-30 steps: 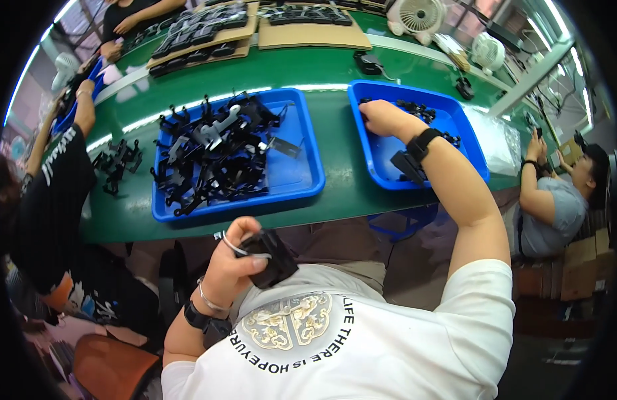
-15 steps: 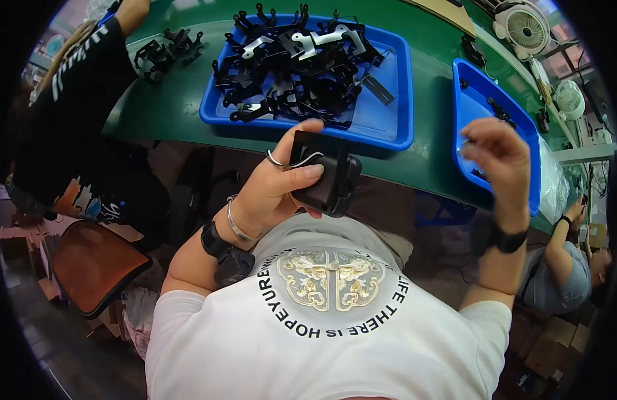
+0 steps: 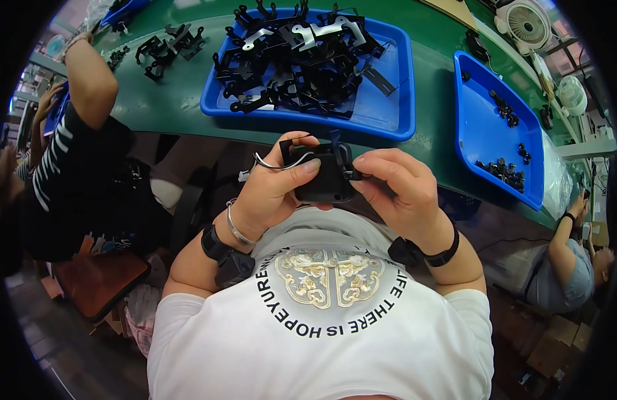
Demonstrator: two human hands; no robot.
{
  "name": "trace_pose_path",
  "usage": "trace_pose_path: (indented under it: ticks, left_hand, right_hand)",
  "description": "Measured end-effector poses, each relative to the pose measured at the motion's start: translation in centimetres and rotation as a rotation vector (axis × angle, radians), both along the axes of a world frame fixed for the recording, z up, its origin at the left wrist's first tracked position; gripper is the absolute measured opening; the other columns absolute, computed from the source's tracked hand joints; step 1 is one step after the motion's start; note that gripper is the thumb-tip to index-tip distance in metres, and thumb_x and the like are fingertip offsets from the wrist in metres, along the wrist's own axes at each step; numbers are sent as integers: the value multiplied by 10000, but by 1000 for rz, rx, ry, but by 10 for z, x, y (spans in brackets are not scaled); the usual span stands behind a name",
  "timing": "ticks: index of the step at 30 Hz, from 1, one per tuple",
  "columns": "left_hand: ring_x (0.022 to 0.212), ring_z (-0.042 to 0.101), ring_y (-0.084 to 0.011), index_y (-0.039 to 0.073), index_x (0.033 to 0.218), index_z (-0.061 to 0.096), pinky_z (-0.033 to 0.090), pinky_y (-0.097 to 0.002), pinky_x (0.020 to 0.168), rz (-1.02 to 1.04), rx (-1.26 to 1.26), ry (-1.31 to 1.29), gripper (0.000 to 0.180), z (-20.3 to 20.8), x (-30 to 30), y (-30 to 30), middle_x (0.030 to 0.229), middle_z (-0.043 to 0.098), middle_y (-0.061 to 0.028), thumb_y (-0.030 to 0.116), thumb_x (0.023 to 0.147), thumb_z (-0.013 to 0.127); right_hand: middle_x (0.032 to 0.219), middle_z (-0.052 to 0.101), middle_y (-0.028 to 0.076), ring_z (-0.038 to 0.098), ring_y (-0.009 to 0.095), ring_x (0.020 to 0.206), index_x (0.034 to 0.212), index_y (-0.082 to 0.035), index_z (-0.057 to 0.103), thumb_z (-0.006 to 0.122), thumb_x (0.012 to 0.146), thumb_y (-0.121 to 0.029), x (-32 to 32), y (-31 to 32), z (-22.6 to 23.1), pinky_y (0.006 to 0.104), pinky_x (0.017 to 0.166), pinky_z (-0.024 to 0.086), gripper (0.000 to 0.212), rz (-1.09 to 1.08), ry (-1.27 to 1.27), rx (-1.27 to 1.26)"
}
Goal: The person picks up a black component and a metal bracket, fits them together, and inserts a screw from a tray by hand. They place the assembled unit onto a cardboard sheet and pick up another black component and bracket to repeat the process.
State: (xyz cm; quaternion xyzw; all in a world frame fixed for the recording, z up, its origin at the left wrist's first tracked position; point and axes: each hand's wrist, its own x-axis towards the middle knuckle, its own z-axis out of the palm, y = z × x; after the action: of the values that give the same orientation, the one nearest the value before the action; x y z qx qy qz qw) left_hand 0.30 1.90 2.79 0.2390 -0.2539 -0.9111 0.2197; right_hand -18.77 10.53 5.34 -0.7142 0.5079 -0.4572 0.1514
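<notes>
In front of my shirt, my left hand (image 3: 274, 190) grips a black boxy device (image 3: 325, 181), its thumb lying across the front face. A black-and-white cable (image 3: 272, 166) loops from the device over that hand and ends in a small pale plug (image 3: 244, 175). At the device's right side, the thumb and forefinger of my right hand (image 3: 407, 193) pinch a small black knob-like part (image 3: 354, 175) against a bracket arm. Fingertips partly hide this part, so its exact shape is unclear.
Beyond my hands, a blue tray (image 3: 407, 100) holds a heap of black and silver metal brackets (image 3: 302, 63). Another blue tray (image 3: 478, 137) at right contains small black parts (image 3: 505, 175). Loose brackets (image 3: 168, 50) lie on the green table (image 3: 148, 100). People sit on both sides.
My right hand has come left from above the right tray to the device's side. The device has turned in my left hand. The co-worker at left has shifted, raising an elbow.
</notes>
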Motion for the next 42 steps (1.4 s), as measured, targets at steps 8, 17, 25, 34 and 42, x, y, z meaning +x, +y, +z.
trace_pose_path:
  ticks: [8,17,25,34,42]
  left_hand:
    - [968,573,-212,118,1152,410,540,-351,772,90,51,-15,331,-18,-1,-2,1053,510,-77,25,862,539]
    - [935,542,-112,107,1179,403,483,-246,813,47,-379,-29,353,-5,-2,8,1045,527,-42,25,870,552]
    - [978,549,-150,111,1188,404,475,-283,833,125,-247,72,375,-7,-8,14,1099,520,-65,7,859,549]
    - [998,515,-123,121,1186,409,461,-253,824,-141,-91,-8,414,3,10,8,1096,495,-41,3,832,590]
    - [973,493,-84,102,1169,425,446,-223,807,130,-395,-19,406,3,5,9,1063,495,-21,-44,825,584]
  right_hand:
    - [731,570,107,560,216,600,829,-8,600,699,703,-13,6,-8,-11,290,513,448,160,-14,46,20]
    - [635,496,103,473,244,538,754,-29,546,562,866,-197,10,3,-27,320,503,386,202,-38,-76,273]
    - [625,468,99,445,211,531,783,-20,504,588,850,-211,18,-2,-25,307,478,345,220,-78,-280,-35]
    - [655,475,101,439,196,540,796,-2,508,603,838,-221,13,-4,-29,290,485,346,243,28,-153,107]
    - [680,504,104,467,206,527,808,-9,520,612,838,-225,20,-12,-22,292,482,384,237,-65,-373,-3]
